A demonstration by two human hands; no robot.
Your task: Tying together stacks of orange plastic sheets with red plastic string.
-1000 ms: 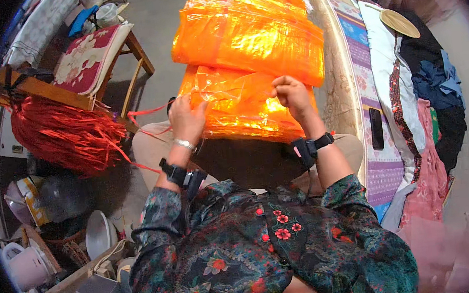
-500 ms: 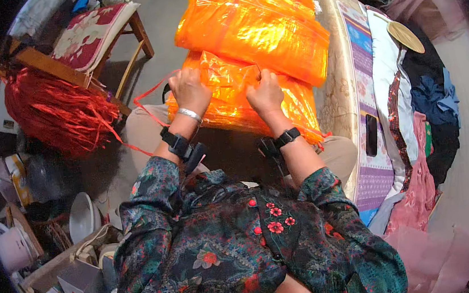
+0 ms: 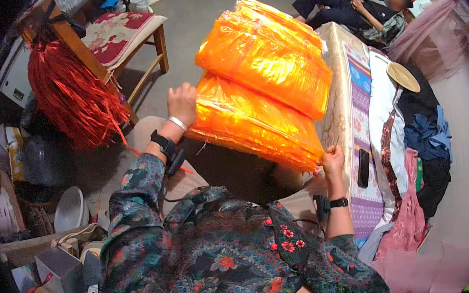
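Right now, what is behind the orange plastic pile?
Behind the orange plastic pile, grey floor shows, and farther right, another person. Whatever the pile itself covers cannot be seen.

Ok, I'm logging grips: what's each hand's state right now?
Left hand: closed by the left edge of the shiny orange stack; grip on it can't be told.
Right hand: fingers closed on the stack's near right corner.

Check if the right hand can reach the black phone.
Probably yes: the black phone lies uncovered close beside the right hand, though that hand seems to pinch a corner of the orange stack.
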